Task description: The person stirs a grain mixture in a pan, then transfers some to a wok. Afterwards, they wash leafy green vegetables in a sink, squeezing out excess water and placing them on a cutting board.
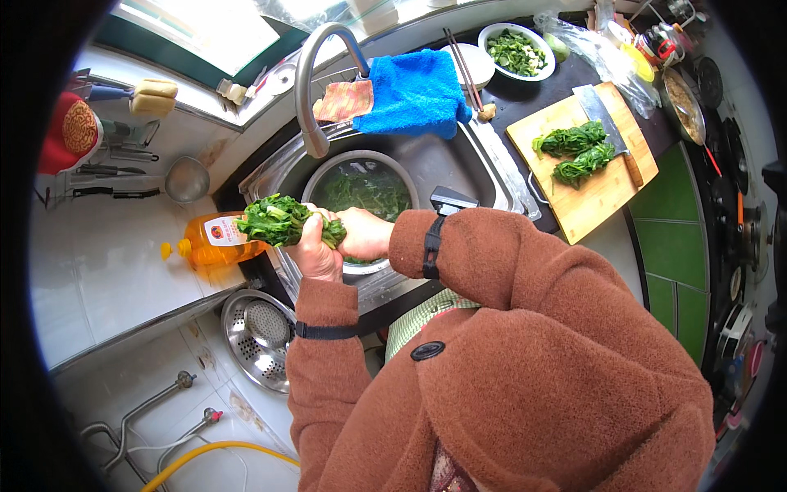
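Observation:
Both hands are closed around one bundle of leafy greens (270, 220) above the near left part of the sink. My left hand (316, 249) grips its middle, and my right hand (363, 232) grips the end beside it. Below them a round metal basin (413, 178) stands in the steel sink (442, 160), with more greens (363, 190) in water. On the wooden cutting board (572, 215) at the right lie two clumps of greens (581, 161) beside a cleaver (599, 114).
A curved faucet (304, 80) arches over the sink's far side, near a blue towel (412, 92). An orange bottle of liquid (215, 240) is at the left, with a metal colander (237, 344) below. A white bowl of chopped greens (516, 52) and chopsticks (464, 71) are behind.

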`<state>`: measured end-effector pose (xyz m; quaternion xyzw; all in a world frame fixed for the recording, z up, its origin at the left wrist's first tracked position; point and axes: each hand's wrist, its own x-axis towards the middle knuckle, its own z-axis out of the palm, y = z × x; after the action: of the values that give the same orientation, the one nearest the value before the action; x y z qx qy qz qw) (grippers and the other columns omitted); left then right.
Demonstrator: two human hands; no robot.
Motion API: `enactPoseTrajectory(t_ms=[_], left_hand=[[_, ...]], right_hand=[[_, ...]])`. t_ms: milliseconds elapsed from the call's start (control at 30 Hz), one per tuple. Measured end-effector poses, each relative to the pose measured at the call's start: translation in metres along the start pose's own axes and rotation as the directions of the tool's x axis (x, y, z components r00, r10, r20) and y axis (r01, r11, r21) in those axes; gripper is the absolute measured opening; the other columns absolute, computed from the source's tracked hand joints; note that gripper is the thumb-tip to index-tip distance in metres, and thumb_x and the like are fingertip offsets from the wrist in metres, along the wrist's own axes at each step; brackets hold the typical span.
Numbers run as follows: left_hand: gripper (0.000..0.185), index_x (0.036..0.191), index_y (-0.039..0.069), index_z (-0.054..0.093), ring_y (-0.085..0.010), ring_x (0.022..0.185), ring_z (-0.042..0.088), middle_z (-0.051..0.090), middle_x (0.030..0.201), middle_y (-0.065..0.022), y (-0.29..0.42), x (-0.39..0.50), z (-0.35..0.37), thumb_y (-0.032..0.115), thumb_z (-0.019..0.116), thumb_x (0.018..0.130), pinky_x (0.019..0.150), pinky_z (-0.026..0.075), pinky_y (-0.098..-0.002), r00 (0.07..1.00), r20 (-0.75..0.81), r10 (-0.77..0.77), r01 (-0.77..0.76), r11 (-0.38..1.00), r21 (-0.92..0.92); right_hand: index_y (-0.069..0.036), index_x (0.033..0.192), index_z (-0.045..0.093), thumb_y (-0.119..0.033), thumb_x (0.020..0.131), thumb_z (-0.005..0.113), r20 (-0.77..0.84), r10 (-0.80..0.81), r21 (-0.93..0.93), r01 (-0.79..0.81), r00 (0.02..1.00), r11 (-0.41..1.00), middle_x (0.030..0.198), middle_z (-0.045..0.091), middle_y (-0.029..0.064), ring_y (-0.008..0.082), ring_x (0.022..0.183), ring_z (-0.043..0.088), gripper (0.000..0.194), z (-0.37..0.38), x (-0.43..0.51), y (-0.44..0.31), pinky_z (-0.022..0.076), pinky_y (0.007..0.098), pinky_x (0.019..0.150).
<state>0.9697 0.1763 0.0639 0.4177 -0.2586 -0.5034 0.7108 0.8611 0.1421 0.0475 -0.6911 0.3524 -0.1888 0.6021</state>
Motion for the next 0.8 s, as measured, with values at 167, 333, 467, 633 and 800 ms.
enactPoseTrajectory(t_ms=[167, 333, 467, 633, 800], left_hand=[[0.012, 0.090, 0.002, 0.053, -0.0160, 0.069, 0.053, 0.052, 0.080, -0.0050, 0.001, 0.000, -0.001, -0.003, 0.055, 0.079, 0.069, 0.048, -0.0326, 0.999, 0.016, -0.028, 0.029, 0.999, -0.035], [0.014, 0.091, 0.001, 0.054, -0.0179, 0.067, 0.055, 0.055, 0.076, -0.0069, -0.001, -0.001, -0.002, -0.006, 0.055, 0.079, 0.066, 0.049, -0.0324, 1.000, 0.006, -0.027, 0.027, 0.996, -0.086], [0.014, 0.090, 0.001, 0.054, -0.0181, 0.067, 0.054, 0.055, 0.076, -0.0068, -0.003, -0.001, -0.004, -0.007, 0.054, 0.079, 0.065, 0.049, -0.0320, 0.999, -0.014, -0.042, 0.041, 0.995, -0.093], [0.016, 0.090, 0.002, 0.054, -0.0173, 0.067, 0.055, 0.055, 0.078, -0.0064, -0.006, -0.002, -0.010, -0.007, 0.056, 0.078, 0.066, 0.049, -0.0317, 1.000, 0.023, 0.006, -0.004, 0.997, -0.079], [0.017, 0.099, 0.004, 0.057, -0.0153, 0.079, 0.057, 0.058, 0.087, -0.0041, -0.006, -0.005, -0.008, 0.002, 0.064, 0.083, 0.074, 0.051, -0.0320, 0.995, -0.096, -0.011, 0.012, 1.000, 0.010]], right_hand=[[-0.003, 0.099, 0.065, -0.022, 0.075, 0.065, 0.014, 0.014, -0.013, -0.014, 1.000, 1.000, 0.094, 0.068, 0.0204, 0.0337, 0.089, 0.066, 0.030, -0.002, -0.001, -0.003, 0.0504, 0.0391, 0.079], [-0.003, 0.099, 0.065, -0.023, 0.076, 0.065, 0.014, 0.029, 0.015, -0.030, 0.999, 0.999, 0.094, 0.068, 0.0204, 0.0348, 0.090, 0.066, 0.030, -0.001, -0.003, -0.004, 0.0504, 0.0395, 0.080], [-0.004, 0.100, 0.065, -0.023, 0.076, 0.065, 0.025, 0.023, -0.041, -0.022, 0.999, 0.999, 0.096, 0.069, 0.0198, 0.0337, 0.092, 0.066, 0.031, -0.001, -0.003, -0.004, 0.0502, 0.0392, 0.081], [-0.005, 0.101, 0.065, -0.020, 0.072, 0.069, -0.012, 0.048, 0.085, -0.046, 0.999, 0.995, 0.097, 0.069, 0.0176, 0.0312, 0.093, 0.066, 0.033, 0.007, -0.003, 0.004, 0.0497, 0.0382, 0.083], [0.001, 0.124, 0.049, -0.018, 0.060, 0.080, -0.020, -0.028, 0.204, 0.032, 0.999, 0.979, 0.109, 0.063, 0.0227, 0.0294, 0.104, 0.062, 0.074, 0.001, -0.001, 0.015, 0.0487, 0.0352, 0.087]])
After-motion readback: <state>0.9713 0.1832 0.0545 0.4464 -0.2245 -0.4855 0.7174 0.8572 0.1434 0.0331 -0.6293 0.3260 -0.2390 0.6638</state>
